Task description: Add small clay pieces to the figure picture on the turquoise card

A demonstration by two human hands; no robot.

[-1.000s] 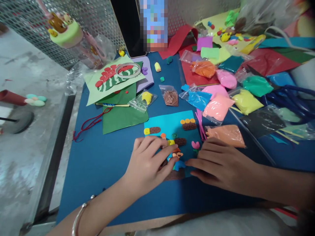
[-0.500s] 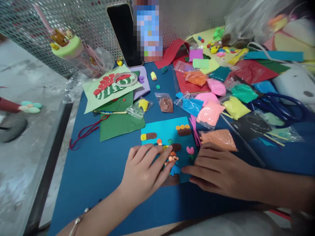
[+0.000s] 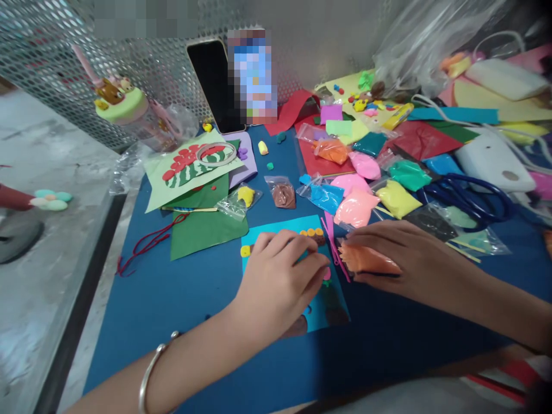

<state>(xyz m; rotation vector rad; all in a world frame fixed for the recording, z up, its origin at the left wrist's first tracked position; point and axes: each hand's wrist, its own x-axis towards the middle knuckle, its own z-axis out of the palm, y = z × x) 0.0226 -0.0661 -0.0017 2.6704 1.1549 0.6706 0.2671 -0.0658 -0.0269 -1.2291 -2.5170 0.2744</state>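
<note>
The blue card (image 3: 317,319) lies flat on the dark blue tabletop (image 3: 190,322), in front of the person. Its far edge slants slightly away toward the right; its long axis cannot be told under the left hand (image 3: 321,261). The left hand arches over the card, fingers curled, thumb and index tips close together; contents cannot be told.

The right hand (image 3: 351,256) spans the orange clay bag (image 3: 371,260), right of the card. Its fingers are part-open, bent along the far edge, thumb at the near edge; grip firmness cannot be told. The bag's long axis runs left to right, its ridged end facing the card.

The bag is clear film over soft, smooth clay. Pink sticks (image 3: 331,241), thin and straight, lie between card and bag. The peach clay bag (image 3: 356,208) is just beyond.
</note>
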